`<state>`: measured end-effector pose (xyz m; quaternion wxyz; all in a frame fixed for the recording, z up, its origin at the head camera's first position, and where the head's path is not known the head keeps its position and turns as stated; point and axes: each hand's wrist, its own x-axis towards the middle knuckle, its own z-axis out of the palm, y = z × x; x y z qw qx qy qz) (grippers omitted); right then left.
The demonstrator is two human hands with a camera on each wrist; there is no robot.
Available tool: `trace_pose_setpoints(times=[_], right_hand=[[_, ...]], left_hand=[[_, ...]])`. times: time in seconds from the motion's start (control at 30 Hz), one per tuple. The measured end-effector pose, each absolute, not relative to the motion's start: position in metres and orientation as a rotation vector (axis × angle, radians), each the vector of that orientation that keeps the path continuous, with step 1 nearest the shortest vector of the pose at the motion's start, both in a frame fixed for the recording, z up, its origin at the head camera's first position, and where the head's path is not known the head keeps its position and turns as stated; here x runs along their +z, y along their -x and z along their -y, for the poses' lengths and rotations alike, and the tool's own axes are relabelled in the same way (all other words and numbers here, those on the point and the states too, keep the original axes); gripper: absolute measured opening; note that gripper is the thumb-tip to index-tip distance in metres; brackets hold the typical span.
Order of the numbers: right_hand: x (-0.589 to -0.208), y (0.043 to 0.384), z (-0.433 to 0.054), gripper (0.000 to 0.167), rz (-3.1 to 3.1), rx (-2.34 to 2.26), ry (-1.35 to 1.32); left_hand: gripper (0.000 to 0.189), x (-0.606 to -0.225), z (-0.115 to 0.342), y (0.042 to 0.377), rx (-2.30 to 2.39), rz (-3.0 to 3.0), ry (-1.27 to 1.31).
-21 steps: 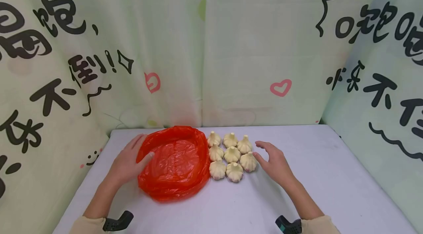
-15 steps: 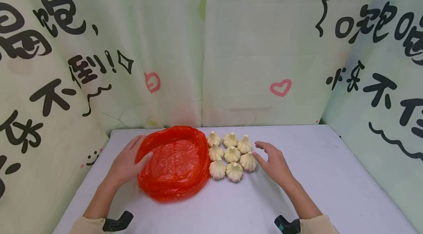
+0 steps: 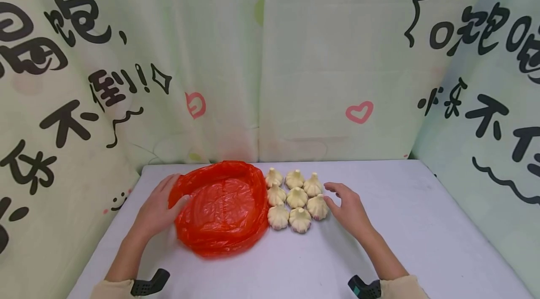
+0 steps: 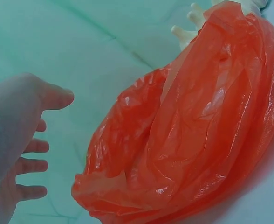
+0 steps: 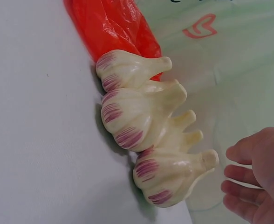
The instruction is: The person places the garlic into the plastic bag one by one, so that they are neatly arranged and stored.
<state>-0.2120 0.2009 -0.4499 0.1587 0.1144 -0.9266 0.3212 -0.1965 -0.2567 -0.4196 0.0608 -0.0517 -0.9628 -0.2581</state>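
Left hand (image 3: 157,207): wide by red plastic bag (image 3: 253,226)
Right hand (image 3: 349,209): loosely wide, near garlic bulbs (image 3: 297,198)
Reach: unfinished, I figured; probably needed pinching

on the table (image 3: 422,242) the bag (image 3: 225,205) lies between left hand (image 3: 158,210) and garlic (image 3: 296,198), with right hand (image 3: 349,207) just right of the garlic and curtain (image 3: 303,55) behind

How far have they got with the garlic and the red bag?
Done: the red bag sits open, and eight garlic bulbs are grouped beside it. In hand: nothing is gripped; the left hand is by the bag, the right hand by the garlic. Left: all eight bulbs are outside and none shows inside the bag, so any bagging is probably yet to do.
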Motion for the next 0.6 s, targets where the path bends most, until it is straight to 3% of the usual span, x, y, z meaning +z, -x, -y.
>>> trace_pose_setpoints(times=[0.33,0.6], right_hand=[[-0.452,0.213,-0.2,0.032,2.62,0.937,-0.362],[-0.452,0.215,-0.197,0.027,2.598,0.967,-0.362]], left_hand=[[0.08,-0.425,0.262,0.196,-0.805,2.932,0.072],[0.069,-0.432,0.264,0.195,-0.81,2.919,0.07]])
